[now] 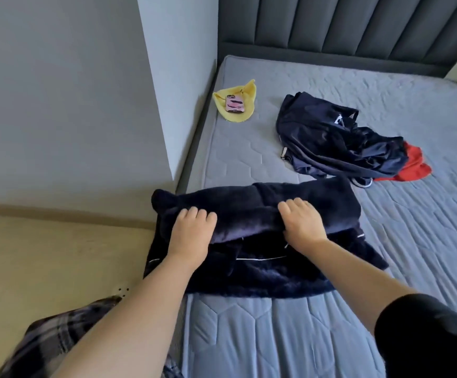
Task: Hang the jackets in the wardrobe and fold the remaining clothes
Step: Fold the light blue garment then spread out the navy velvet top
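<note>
A dark navy fleece garment (262,276) with thin white piping lies across the near left edge of the bed, its upper part doubled over into a thick fold. My left hand (191,233) grips that fold on the left, fingers curled over its edge. My right hand (302,221) grips the same fold further right. Behind, a crumpled navy sports jacket (328,135) lies in a heap on the mattress, with a red garment (412,166) sticking out from under its right end.
The grey quilted mattress (276,336) fills the right side, with a padded headboard (344,25) at the back. A yellow cloth (242,115) holding a pink phone (234,104) lies near the far left edge. A grey wall (71,105) and beige floor (44,255) are on the left.
</note>
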The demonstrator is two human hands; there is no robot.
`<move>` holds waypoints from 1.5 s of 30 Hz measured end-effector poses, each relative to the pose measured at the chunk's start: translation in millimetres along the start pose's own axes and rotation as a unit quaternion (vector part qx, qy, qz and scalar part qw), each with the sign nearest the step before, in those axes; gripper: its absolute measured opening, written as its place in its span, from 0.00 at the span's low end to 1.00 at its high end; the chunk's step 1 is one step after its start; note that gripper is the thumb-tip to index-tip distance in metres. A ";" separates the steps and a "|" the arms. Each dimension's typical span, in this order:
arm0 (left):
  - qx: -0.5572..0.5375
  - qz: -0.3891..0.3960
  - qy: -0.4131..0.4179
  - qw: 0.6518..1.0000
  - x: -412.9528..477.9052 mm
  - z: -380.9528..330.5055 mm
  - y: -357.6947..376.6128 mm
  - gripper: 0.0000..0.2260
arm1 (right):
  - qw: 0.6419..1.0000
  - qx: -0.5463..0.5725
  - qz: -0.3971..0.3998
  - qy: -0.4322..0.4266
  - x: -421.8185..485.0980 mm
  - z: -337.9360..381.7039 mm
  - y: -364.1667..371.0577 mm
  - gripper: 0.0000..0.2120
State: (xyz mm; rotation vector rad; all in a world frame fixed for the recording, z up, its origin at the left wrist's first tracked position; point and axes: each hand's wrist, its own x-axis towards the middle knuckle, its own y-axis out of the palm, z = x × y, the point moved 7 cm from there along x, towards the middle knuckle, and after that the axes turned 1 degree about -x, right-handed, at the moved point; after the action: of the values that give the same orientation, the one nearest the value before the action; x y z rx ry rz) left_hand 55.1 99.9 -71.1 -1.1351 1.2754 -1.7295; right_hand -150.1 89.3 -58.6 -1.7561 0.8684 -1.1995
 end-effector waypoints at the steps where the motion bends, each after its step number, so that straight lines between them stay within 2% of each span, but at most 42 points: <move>1: -0.010 0.022 0.004 1.000 -17.1 -6.9 11.0 0.17 | 1.000 0.007 0.001 -0.008 -25.2 9.1 7.7 0.13; 3: -0.016 0.086 -0.002 0.996 -37.2 -14.9 29.0 0.16 | 1.000 0.028 0.004 0.003 -64.8 22.1 18.6 0.09; 7: -0.020 0.174 0.029 0.984 -37.1 -17.1 30.0 0.10 | 0.992 0.083 0.055 0.075 -82.9 26.6 21.3 0.17; 9: -0.073 0.232 0.047 0.969 -38.6 -16.1 25.3 0.05 | 0.989 0.104 0.069 0.074 -80.7 27.3 18.3 0.18; 10: -0.128 0.252 0.048 0.958 -39.0 -14.3 23.8 0.06 | 0.988 0.114 0.078 0.067 -79.1 26.6 18.3 0.18; 12: -0.306 0.216 0.003 0.927 -35.1 -9.6 10.2 0.11 | 0.985 0.127 0.105 0.043 -77.4 25.8 19.7 0.17; 13: -0.381 0.143 -0.019 0.913 -29.3 -6.9 -1.9 0.12 | 0.985 0.132 0.106 0.023 -77.3 26.4 19.1 0.17; 14: -0.396 0.042 -0.016 0.917 -23.7 -6.0 -15.8 0.11 | 0.985 0.139 0.099 0.001 -77.7 27.3 16.9 0.17; 15: -0.359 -0.048 -0.009 0.932 -19.9 -8.5 -27.4 0.11 | 0.984 0.148 0.095 -0.016 -78.6 28.5 13.8 0.17; 16: -0.312 -0.101 -0.010 0.945 -16.2 -14.4 -33.2 0.14 | 0.983 0.152 0.093 -0.032 -80.7 29.9 11.5 0.16; 17: -0.268 -0.106 -0.021 0.957 -11.5 -21.6 -31.7 0.17 | 0.982 0.154 0.096 -0.044 -83.8 31.8 10.3 0.15; 18: -0.231 -0.073 -0.031 0.970 -6.7 -29.3 -24.4 0.20 | 0.981 0.151 0.109 -0.054 -87.2 33.7 11.0 0.13; 20: -0.171 0.014 -0.035 0.985 -2.0 -43.3 1.3 0.24 | 0.971 0.120 0.195 -0.065 -92.6 35.9 16.7 0.08; 22: -0.139 0.060 -0.018 0.988 -3.6 -51.5 27.8 0.27 | 0.943 0.096 0.314 -0.056 -89.5 30.0 20.5 0.06; 24: -0.132 0.082 -0.013 0.988 -10.6 -54.3 44.8 0.28 | 0.907 0.150 0.394 0.004 -75.2 21.1 15.9 0.08; 25: -0.129 0.084 -0.010 0.988 -14.0 -56.6 49.8 0.29 | 0.908 0.202 0.365 0.049 -58.7 17.4 7.9 0.10; 26: -0.123 0.083 -0.005 0.989 -16.9 -59.7 52.8 0.29 | 0.924 0.246 0.278 0.090 -38.0 12.2 -2.6 0.10; 28: -0.120 0.073 -0.002 0.990 -21.4 -64.2 56.0 0.30 | 0.961 0.254 0.031 0.106 -4.8 11.9 -29.7 0.12; 29: -0.120 0.069 -0.005 0.990 -23.1 -63.8 58.4 0.30 | 0.969 0.229 -0.007 0.092 4.0 20.3 -30.2 0.14; 30: -0.122 0.074 -0.009 0.990 -25.0 -62.1 61.7 0.30 | 0.976 0.201 0.030 0.071 8.4 30.0 -15.9 0.15; 31: -0.122 0.082 -0.013 0.989 -27.2 -59.8 66.2 0.30 | 0.979 0.171 0.101 0.054 5.8 36.6 7.6 0.17; 33: -0.125 0.101 -0.019 0.987 -30.4 -56.3 75.1 0.30 | 0.965 0.121 0.218 0.077 -13.3 19.9 51.8 0.22; 36: -0.132 0.098 -0.026 0.986 -30.0 -56.0 76.1 0.30 | 0.937 0.107 0.217 0.251 -48.6 -58.7 77.1 0.24; 38: -0.137 0.093 -0.024 0.986 -30.0 -57.7 74.1 0.29 | 0.887 0.130 0.249 0.368 -75.0 -95.5 84.4 0.25; 40: -0.138 0.094 -0.023 0.986 -29.2 -56.2 73.3 0.29 | 0.858 0.121 0.304 0.396 -83.7 -100.4 88.6 0.26; 42: -0.145 0.099 -0.030 0.984 -28.3 -52.7 73.7 0.29 | 0.852 0.096 0.324 0.401 -69.8 -92.2 81.8 0.26; 43: -0.149 0.100 -0.031 0.983 -27.9 -52.3 73.5 0.30 | 0.856 0.085 0.312 0.404 -56.9 -86.2 75.7 0.26; 45: -0.158 0.099 -0.032 0.982 -29.0 -52.4 71.1 0.31 | 0.901 0.058 0.235 0.360 -21.0 -61.7 55.7 0.27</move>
State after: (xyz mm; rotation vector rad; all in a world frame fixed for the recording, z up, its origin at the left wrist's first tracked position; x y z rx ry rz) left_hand 19.8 124.8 -153.4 -1.1829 1.6047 -1.3663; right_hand -220.0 68.8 -103.8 -0.8915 1.5059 -1.5299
